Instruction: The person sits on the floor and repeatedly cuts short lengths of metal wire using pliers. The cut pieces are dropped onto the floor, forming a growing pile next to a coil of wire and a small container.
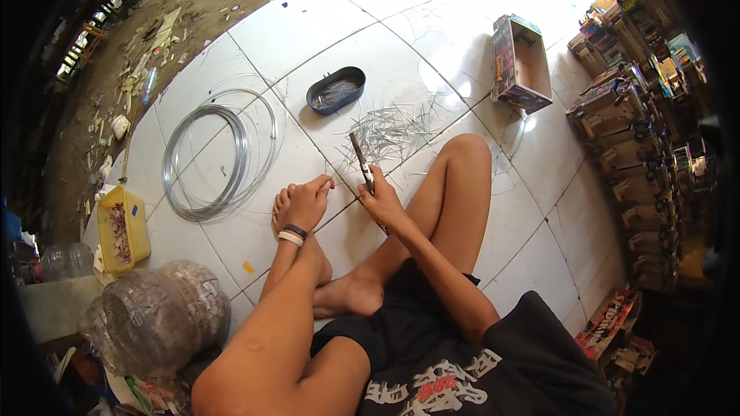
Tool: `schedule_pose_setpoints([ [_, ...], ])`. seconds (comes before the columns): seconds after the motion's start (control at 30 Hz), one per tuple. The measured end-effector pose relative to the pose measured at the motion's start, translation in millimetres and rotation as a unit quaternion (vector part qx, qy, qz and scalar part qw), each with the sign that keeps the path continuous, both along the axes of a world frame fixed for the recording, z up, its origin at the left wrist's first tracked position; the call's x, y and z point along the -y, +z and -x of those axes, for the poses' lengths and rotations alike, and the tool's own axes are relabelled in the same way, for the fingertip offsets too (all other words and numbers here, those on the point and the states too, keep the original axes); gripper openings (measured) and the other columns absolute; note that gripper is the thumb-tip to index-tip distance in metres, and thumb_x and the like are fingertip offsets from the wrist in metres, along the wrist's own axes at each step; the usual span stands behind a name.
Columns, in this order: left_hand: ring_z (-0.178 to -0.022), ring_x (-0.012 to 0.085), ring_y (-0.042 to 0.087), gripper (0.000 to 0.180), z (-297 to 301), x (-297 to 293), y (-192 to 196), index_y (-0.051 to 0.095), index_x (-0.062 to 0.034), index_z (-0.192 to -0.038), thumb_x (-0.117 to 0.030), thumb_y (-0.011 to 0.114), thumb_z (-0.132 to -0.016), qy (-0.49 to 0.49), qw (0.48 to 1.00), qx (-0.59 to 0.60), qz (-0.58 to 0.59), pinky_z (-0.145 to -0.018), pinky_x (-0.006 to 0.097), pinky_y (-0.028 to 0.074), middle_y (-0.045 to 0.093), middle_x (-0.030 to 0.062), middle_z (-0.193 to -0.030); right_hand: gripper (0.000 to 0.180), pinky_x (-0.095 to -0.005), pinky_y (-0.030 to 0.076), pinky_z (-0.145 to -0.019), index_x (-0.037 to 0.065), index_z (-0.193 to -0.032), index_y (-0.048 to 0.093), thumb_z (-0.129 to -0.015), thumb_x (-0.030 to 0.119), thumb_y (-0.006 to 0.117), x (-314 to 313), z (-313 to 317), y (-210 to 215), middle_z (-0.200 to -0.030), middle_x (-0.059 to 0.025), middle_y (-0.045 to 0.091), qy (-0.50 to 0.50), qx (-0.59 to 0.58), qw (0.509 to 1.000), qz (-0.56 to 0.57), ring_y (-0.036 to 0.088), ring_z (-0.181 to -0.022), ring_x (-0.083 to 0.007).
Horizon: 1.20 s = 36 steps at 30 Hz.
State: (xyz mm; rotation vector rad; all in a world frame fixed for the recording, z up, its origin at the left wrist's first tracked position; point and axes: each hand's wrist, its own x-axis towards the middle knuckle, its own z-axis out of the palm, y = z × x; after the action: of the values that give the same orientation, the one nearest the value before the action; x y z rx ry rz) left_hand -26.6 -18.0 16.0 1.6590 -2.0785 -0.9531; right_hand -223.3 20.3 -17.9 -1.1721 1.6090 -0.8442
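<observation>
The dark, narrow tool (362,159) is in front of the crossed legs, slanting up and to the left, its far end just beside the heap of cut wire pieces (395,131) on the white tiled floor (532,262). It looks stiff and hard, probably metal and fairly weighty for its slimness; the worn pale patch suggests it may be smooth there, so the middle of the shaft seems the surest place to take hold. The right hand (383,202) is closed around that part, with the tool showing above and below the fist. The left hand (310,204) lies against the toes of a foot, fingers partly curled; whether it is pinching anything I cannot tell. The wire bits look light, thin and springy, likely prickly at the ends and best picked up by their middles. Beyond them sits a dark blue oval container (339,105) with thin pieces inside, to the left a loose coil of wire (168,169), to the right an open printed box (505,62), and farther left a yellow tub (138,231)
</observation>
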Motion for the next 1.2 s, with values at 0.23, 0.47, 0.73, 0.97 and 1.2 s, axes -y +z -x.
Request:
schedule_pose_setpoints([
  [0.23, -0.068, 0.0322, 0.063, 0.019, -1, -1, -7, 0.072, -0.0137, -0.103, -0.025, 0.057, -0.104, -0.026, 1.0, -0.007, 0.013, -0.081, 0.042, 0.047, 0.067, 0.0124, -0.069, 0.046, -0.036, 0.051, -0.084, 0.008, -0.145, 0.044, -0.103, 0.01, 0.061, -20, -4, -5, -0.097, -0.0126, 0.067, 0.027, 0.046, 0.998, 0.012, 0.062, -0.089, -0.0211],
  [0.47, -0.067, 0.031, 0.062, 0.018, -2, 1, -14, 0.072, -0.0095, -0.106, -0.021, 0.058, -0.104, -0.025, 0.999, -0.039, -0.001, -0.074, 0.038, 0.049, 0.068, 0.0136, -0.073, 0.035, -0.039, 0.05, -0.074, 0.005, -0.133, 0.05, -0.101, 0.012, 0.063, -24, -9, -5, -0.084, -0.0143, 0.063, 0.022, 0.01, 1.0, 0.004, 0.061, -0.078, -0.0233],
  [0.73, -0.07, 0.0313, 0.065, 0.019, 0, 0, -5, 0.072, -0.012, -0.105, -0.023, 0.057, -0.104, -0.022, 1.0, 0.006, -0.002, -0.079, 0.04, 0.049, 0.069, 0.0128, -0.073, 0.024, -0.0534, 0.048, -0.072, 0.003, -0.114, 0.052, -0.099, 0.019, 0.062, -19, -8, -1, -0.084, -0.0268, 0.067, 0.024, -0.077, 0.996, -0.032, 0.066, -0.078, -0.0463],
  [0.97, -0.071, 0.0308, 0.066, 0.02, -2, 2, -12, 0.073, -0.0143, -0.104, -0.026, 0.057, -0.104, -0.013, 1.0, -0.005, -0.005, -0.083, 0.041, 0.048, 0.067, 0.0113, -0.067, 0.023, -0.055, 0.05, -0.074, 0.004, -0.114, 0.05, -0.099, 0.016, 0.062, -11, -7, -1, -0.086, -0.028, 0.068, -0.013, -0.148, 0.989, 0.001, 0.066, -0.081, -0.0492],
  [1.2, -0.067, 0.0279, 0.062, 0.02, -3, 0, -16, 0.073, -0.0132, -0.102, -0.025, 0.056, -0.104, -0.008, 1.0, -0.026, 0.013, -0.081, 0.04, 0.048, 0.065, 0.0108, -0.066, 0.05, -0.0432, 0.052, -0.075, 0.004, -0.146, 0.045, -0.1, 0.011, 0.063, -8, 2, -11, -0.087, -0.0192, 0.066, -0.03, -0.042, 0.996, 0.074, 0.065, -0.077, -0.0305],
])
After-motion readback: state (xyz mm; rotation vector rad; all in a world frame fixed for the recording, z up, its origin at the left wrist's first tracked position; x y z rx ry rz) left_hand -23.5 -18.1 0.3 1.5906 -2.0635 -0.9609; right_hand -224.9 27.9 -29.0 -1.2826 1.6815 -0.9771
